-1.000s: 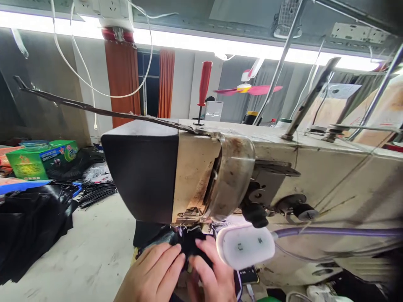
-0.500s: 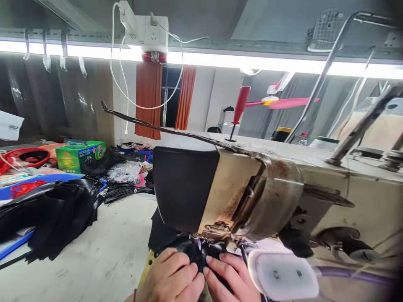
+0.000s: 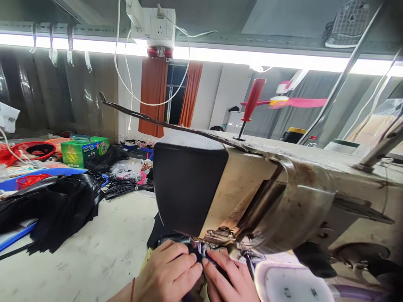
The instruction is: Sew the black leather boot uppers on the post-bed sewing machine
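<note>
A beige sewing machine (image 3: 248,193) with a dark end cover fills the middle of the view. Under its needle area lies a piece of black leather-like material (image 3: 157,230), mostly hidden by the machine head and my fingers. My left hand (image 3: 173,270) is closed on the material just left of the presser foot (image 3: 195,244), fingers curled. Close by on the right, my right hand (image 3: 231,277) pinches and presses the same material, its fingertips beside the needle. A white lamp (image 3: 291,281) glows right of my right hand.
Black strips (image 3: 67,209) are heaped on the white table (image 3: 116,235) at left, by a blue tray (image 3: 19,235). Behind stand a green box (image 3: 83,153) and a red basket (image 3: 34,151). A red-handled screwdriver (image 3: 254,100) stands upright on the machine; a metal rod (image 3: 147,119) juts left.
The view has shifted, so the machine looks larger and its right side sits further right. Both hands stay at the needle on the black material; more of my left wrist shows.
</note>
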Demonstrator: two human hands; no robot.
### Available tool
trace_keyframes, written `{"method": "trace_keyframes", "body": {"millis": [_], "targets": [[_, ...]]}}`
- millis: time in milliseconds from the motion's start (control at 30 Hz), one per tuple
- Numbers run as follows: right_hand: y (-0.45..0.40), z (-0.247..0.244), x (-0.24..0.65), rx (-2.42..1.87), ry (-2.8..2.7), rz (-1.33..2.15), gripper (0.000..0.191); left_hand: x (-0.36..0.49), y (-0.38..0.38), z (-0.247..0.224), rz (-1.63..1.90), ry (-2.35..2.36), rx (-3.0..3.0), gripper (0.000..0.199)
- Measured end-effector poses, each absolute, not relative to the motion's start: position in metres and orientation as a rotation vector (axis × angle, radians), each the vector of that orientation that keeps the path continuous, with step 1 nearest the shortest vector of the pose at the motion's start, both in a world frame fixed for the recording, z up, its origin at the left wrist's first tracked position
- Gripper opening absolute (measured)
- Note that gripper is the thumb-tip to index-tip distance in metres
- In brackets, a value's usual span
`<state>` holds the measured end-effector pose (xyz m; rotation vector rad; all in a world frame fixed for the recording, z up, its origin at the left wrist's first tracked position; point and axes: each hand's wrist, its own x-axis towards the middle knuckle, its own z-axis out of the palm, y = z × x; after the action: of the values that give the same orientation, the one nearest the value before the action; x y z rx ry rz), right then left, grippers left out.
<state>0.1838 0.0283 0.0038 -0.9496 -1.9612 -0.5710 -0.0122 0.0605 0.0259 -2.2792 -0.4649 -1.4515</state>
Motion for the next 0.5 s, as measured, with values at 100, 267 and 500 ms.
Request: {"method": "trace_keyframes", "body": {"millis": [100, 267, 500], "targets": [[0.032, 0.000, 0.186, -0.958, -1.936, -0.534, 0.038, -0.017, 0.058, 0.037, -1.384, -0.539, -2.408, 0.029], [0.037, -0.007, 0.188, -0.915, -1.930, -0.549, 0.043, -0.022, 0.064, 0.043, -1.495, -0.537, -2.481, 0.035], [0.037, -0.022, 0.187, -1.005, -1.975, -0.696, 0.042, -0.037, 0.086, 0.023, -1.660, -0.368, -2.607, 0.027]]}}
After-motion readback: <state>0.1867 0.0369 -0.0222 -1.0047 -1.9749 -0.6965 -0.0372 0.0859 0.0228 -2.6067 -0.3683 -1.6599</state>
